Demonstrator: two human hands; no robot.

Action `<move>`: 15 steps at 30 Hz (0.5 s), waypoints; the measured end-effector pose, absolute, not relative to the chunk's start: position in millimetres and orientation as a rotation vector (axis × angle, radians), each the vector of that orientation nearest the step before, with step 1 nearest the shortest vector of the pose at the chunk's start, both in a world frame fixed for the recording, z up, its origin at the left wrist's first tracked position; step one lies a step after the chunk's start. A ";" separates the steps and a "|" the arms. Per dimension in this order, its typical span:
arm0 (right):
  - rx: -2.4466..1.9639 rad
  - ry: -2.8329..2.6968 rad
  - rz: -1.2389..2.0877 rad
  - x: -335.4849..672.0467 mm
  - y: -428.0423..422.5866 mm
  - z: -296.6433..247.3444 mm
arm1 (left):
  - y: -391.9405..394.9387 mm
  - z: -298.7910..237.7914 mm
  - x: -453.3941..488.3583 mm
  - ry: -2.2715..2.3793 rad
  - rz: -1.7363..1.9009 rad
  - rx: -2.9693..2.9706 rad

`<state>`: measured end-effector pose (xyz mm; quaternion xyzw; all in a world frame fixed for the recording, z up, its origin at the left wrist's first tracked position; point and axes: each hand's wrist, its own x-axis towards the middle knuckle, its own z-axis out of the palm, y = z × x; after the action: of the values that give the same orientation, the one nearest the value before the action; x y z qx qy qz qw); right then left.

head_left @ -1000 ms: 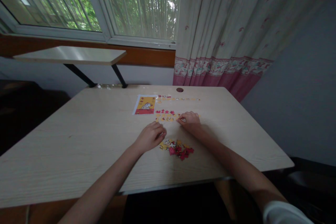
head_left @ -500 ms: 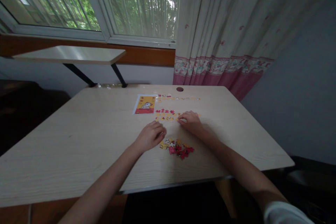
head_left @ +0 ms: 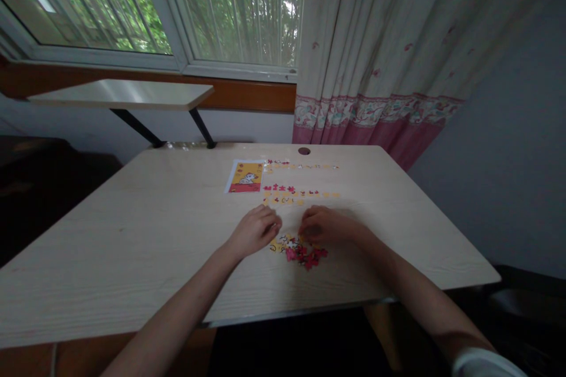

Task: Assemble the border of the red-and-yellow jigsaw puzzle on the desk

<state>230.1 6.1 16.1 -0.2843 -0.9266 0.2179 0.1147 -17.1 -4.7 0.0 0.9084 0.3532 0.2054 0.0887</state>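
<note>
A heap of loose red and yellow puzzle pieces [head_left: 300, 251] lies near the front of the wooden table [head_left: 132, 235]. My right hand [head_left: 321, 225] rests curled at the heap's far edge, fingertips down among the pieces; what they hold, if anything, is hidden. My left hand [head_left: 255, 230] sits just left of the heap, fingers curled under. Beyond the hands lies a joined row of pieces [head_left: 292, 195], and a second row [head_left: 303, 165] farther back. A small yellow and red picture card [head_left: 245, 177] lies left of the rows.
A round cable hole [head_left: 303, 151] is at the table's far edge. A narrow shelf on black brackets [head_left: 119, 94] juts out under the window at back left. A patterned curtain [head_left: 375, 47] hangs at the back right.
My right hand has drawn back from the joined row of pieces to the loose heap. My left hand has stayed in place.
</note>
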 end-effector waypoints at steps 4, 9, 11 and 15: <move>-0.861 -2.676 0.746 227.3 7.5 15.0 | -4.8 -2.7 -16.3 1.049 0.589 2.713; -1.037 -2.589 0.878 223.6 6.5 11.3 | -6.8 -3.3 -13.2 0.996 0.605 2.643; -1.061 -2.520 0.964 221.1 4.7 11.8 | -8.3 -3.6 -10.9 0.970 0.631 2.600; -1.028 -2.353 1.012 213.3 1.3 12.5 | -10.5 -5.6 -6.3 0.929 0.717 2.499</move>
<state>213.3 1.3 12.5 -0.3655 -0.8371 0.3601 0.1897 -6.3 -10.5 -5.6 0.8888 0.3305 0.2552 0.1892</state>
